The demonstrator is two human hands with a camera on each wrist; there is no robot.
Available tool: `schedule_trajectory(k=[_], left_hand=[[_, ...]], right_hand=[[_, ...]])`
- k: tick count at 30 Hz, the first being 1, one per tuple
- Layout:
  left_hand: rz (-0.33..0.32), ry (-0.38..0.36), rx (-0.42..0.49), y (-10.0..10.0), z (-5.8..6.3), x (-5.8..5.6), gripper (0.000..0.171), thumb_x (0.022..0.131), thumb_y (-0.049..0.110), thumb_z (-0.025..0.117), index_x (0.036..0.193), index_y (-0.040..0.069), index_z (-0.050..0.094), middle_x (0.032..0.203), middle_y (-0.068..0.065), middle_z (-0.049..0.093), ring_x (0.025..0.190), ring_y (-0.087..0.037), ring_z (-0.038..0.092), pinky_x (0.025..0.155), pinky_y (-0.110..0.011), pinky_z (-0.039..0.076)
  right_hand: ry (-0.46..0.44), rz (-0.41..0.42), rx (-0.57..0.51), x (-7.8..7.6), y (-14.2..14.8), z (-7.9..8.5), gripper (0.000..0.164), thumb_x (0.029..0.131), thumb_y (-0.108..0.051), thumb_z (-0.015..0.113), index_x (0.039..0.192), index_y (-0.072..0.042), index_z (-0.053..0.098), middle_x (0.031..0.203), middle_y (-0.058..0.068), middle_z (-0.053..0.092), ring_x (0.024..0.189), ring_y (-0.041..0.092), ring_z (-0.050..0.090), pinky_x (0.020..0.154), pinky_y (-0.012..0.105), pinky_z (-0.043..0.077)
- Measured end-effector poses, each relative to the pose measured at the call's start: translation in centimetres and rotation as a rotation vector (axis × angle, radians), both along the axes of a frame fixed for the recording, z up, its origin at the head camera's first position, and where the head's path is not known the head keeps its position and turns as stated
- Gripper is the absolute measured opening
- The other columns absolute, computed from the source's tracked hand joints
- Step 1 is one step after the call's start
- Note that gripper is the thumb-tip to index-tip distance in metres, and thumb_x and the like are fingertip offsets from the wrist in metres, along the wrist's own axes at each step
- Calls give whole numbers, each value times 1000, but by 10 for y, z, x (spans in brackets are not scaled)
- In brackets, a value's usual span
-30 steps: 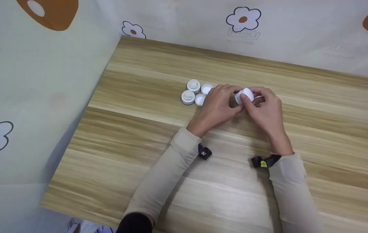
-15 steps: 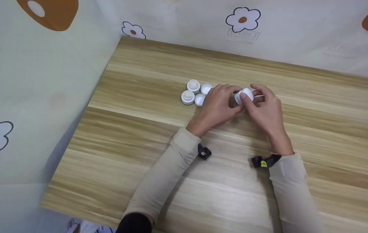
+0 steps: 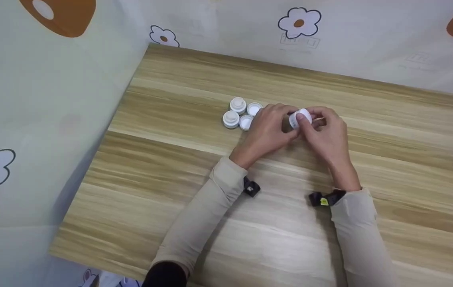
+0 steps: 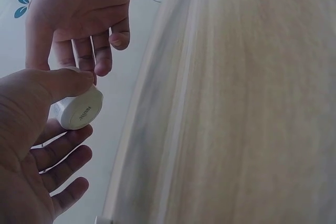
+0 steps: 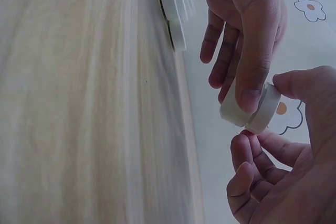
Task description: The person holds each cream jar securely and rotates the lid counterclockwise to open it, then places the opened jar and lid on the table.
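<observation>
Above the table, both hands hold a small white screw-top jar (image 3: 295, 120). My left hand (image 3: 268, 129) pinches the jar's body between thumb and fingers. The jar's base, with small print, faces the left wrist camera. My right hand (image 3: 328, 137) pinches the white lid (image 5: 265, 109), thumb on one side and fingertips on the other. In the right wrist view the lid sits against the body with a thin seam between them. Beside my left hand stand two uncapped white jars (image 3: 231, 119) with pale inner plugs. Two white lids (image 3: 246, 122) lie hollow side up, partly near the hand.
The wood-grain table (image 3: 162, 159) spreads in front of me, with its left edge in view. A pale flower-print cloth (image 3: 226, 28) hangs behind it and along the left. Black wrist cameras (image 3: 252, 188) are strapped at both cuffs.
Half a second ago my right index finger stood lifted off the lid; now it is back against it. My left hand, the loose jars and the lids have stayed in place.
</observation>
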State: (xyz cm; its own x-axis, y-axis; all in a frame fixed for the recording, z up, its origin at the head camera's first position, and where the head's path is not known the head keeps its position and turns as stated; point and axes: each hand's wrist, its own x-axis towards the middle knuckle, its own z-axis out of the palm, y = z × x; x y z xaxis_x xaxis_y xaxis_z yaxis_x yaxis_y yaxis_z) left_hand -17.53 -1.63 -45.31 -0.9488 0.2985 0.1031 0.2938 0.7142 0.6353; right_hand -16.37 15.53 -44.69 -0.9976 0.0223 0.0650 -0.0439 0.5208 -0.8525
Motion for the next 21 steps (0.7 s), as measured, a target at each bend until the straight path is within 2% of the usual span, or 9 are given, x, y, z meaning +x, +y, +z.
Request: schedule_trajectory(k=[11,21], left_hand=[[-11,0,-2,0,-1,0,48,93,37,80,135,15,71,132,0,75,125,-20,66,113,-35,48],[-11,1,3,0,-2,0,46,92,33,80,135,16,71,132,0,75,122,-20,66,111,-35,49]], right_hand=[[18,31,-9,0,0,0,31,97,-21,76,119,0,75,114,13,71,85,1,63,75,9,51],[32,46,0,-1,0,-1,30,95,-15,75,119,1,74,113,14,70,83,-2,61,76,9,50]])
